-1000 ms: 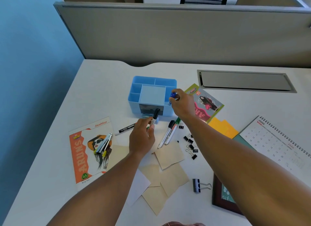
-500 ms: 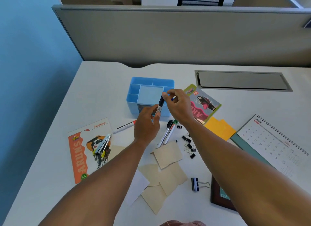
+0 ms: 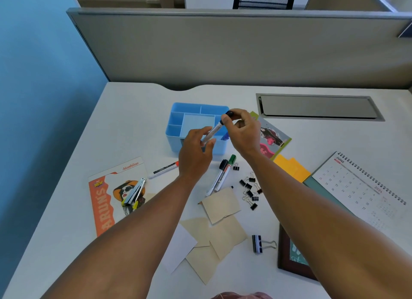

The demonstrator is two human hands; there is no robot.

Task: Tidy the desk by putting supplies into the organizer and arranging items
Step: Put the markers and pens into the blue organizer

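Over organizer (image 3: 176, 129): two hands (image 3: 242, 131), one marker (image 3: 213, 131)

Smooth blue plastic organizer (image 3: 176, 129), matt tan paper squares (image 3: 220, 206), dark wooden frame (image 3: 281, 252).

Over the blue organizer (image 3: 178, 129), both hands meet on a black-capped marker (image 3: 215, 130), closing off its right-hand compartments from above; a blue marker (image 3: 225, 137) already stands in one. Its left and rear compartments lie open. In front, two markers (image 3: 223, 175) and a red-tipped marker (image 3: 165, 168) lie across the table (image 3: 133, 111), with small binder clips (image 3: 249, 190) scattered beside the right forearm. Bare table runs along the organizer's left side and behind it to the grey partition (image 3: 223, 49).
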